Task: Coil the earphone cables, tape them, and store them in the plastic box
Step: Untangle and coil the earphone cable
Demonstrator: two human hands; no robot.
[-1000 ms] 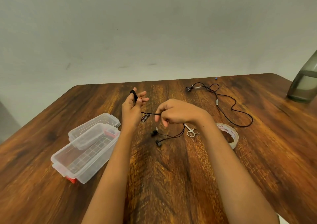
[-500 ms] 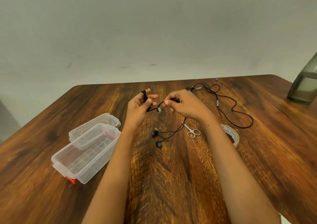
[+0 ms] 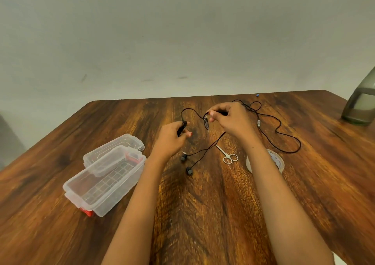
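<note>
left grip (image 3: 171, 137), right grip (image 3: 231, 120): reddish nails (image 3: 189, 134) | forearms (image 3: 142, 193) bare

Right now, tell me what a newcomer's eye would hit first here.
The hands, centre: the left hand has black cable wound on its fingers, and the right hand pinches the same cable. Left of them stands an open clear box; a second cable sprawls at back right, near scissors and tape.

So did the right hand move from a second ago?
Yes. The right hand, pinching the earphone cable, went away from the person and a bit to the right, ending farther beyond the scissors.
</note>
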